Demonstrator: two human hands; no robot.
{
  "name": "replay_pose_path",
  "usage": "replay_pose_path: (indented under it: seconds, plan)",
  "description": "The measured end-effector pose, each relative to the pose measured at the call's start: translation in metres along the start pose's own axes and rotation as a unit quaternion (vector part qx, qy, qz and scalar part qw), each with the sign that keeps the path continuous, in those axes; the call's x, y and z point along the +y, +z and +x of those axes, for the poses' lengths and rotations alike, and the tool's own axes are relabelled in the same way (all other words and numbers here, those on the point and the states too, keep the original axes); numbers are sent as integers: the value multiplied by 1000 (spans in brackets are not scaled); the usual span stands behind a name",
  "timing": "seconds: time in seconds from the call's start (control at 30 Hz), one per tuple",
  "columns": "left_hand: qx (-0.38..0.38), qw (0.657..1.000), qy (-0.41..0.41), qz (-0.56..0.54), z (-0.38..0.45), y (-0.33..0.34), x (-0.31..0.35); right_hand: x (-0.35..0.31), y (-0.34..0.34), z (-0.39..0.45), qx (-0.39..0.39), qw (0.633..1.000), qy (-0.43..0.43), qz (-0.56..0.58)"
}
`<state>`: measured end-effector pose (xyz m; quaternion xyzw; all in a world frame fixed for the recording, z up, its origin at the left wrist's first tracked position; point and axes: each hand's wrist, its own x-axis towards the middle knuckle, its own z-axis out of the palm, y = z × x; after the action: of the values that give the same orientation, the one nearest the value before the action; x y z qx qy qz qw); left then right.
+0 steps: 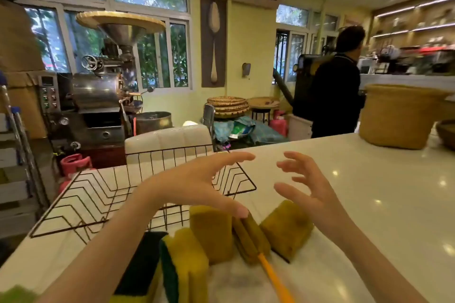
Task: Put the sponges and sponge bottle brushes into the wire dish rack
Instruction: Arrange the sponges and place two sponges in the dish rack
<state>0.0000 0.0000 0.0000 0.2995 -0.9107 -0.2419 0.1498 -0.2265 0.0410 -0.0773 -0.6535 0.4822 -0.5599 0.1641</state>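
A black wire dish rack (pixel 93 194) stands on the white counter at the left, with nothing visible inside it. In front of it lie several yellow sponges: one upright (pixel 211 233), one at the right (pixel 286 229), and yellow-green ones at the bottom left (pixel 184 270). A sponge bottle brush (pixel 251 238) with a yellow handle lies between them. My left hand (pixel 197 182) hovers open above the sponges, its thumb near the brush head. My right hand (pixel 307 189) is open too, fingers spread, above the right sponge. Neither hand holds anything.
A woven basket (pixel 398 118) stands at the counter's far right beside a darker bowl (pixel 446 133). A white padded chair back (pixel 170 140) rises behind the rack. A person in dark clothes (pixel 332 96) stands beyond the counter. A coffee roaster (pixel 98 96) stands at the left.
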Motion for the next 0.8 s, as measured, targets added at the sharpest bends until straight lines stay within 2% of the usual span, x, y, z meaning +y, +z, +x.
replay_pose_path:
  seconds: [0.1, 0.3, 0.5, 0.63, 0.8]
  plan:
    - [-58, 997, -23, 55, 1, 10, -5, 20, 4, -11, -25, 997, 39, -63]
    - [-92, 988, -65, 105, 5, 22, -16, 46, 6, -29, -88, 980, 65, -165]
    - [-70, 987, -83, 122, 8, 22, -26, 55, 5, -32, -139, 943, 94, -289]
    - [-35, 985, -97, 136, 11, 24, -32, 57, 2, -34, -148, 939, 107, -291]
    - [-49, 982, -96, 153, 13, 26, -35, 55, -1, -35, -180, 922, 105, -327]
